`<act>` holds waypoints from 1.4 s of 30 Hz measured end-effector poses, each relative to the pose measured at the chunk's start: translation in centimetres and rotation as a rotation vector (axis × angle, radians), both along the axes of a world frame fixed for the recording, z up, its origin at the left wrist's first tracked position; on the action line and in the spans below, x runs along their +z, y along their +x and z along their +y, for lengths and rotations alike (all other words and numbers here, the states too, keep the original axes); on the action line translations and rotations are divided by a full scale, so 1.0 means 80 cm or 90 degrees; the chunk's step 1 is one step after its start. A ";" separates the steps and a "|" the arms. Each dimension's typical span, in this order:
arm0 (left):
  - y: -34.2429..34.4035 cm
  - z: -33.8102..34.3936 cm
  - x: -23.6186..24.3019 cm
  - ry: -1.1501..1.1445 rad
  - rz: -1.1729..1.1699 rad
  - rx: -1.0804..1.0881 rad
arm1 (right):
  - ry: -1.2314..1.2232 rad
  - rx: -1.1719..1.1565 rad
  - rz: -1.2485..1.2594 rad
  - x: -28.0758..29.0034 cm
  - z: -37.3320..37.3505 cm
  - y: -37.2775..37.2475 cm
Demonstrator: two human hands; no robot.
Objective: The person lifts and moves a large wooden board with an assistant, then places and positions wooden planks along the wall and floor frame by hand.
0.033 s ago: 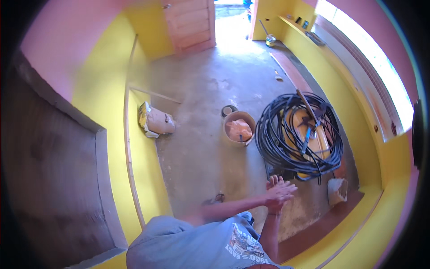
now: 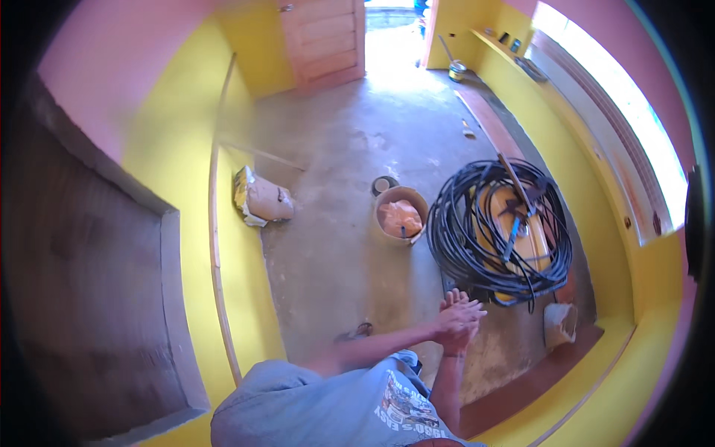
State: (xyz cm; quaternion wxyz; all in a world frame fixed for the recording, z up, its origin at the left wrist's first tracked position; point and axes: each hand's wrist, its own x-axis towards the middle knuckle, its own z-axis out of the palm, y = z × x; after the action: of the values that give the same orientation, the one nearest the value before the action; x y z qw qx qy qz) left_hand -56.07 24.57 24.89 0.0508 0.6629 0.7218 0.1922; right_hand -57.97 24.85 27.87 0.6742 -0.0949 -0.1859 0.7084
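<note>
My left hand lies across my right hand at the lower middle of the view, the two touching, fingers of both stretched out, with nothing visible held. Just beyond them a large coil of black cable rests on the floor around a yellow object, with a blue-handled tool and a stick-like piece on top. Left of the coil stands a bucket holding crumpled pinkish material, with a small dark round container behind it.
A torn sack leans by the left yellow wall. A pale container is at right. A pail and brush lie farther off. An open pink door stands beside a bright doorway; a ledge runs under the right window.
My joined hands have moved slightly left. The far part of the room sits a little farther right in the view, with the camera slightly shifted.
</note>
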 end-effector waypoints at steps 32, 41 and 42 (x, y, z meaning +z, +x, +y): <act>-0.173 -0.154 -0.223 0.021 -0.364 0.921 | -0.355 0.423 -0.281 -0.123 0.308 0.061; -0.182 -0.164 -0.268 0.036 -0.316 0.954 | -0.224 0.618 -0.449 -0.056 0.267 -0.025; -0.179 -0.143 -0.247 0.091 -0.335 0.927 | -0.231 0.592 -0.450 -0.062 0.269 -0.017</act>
State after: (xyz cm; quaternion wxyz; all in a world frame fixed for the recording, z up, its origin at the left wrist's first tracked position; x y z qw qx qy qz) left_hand -70.39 13.14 5.14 0.0381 -0.0442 0.9255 0.3742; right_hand -59.35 46.36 22.93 0.1649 -0.3465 -0.2968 0.8745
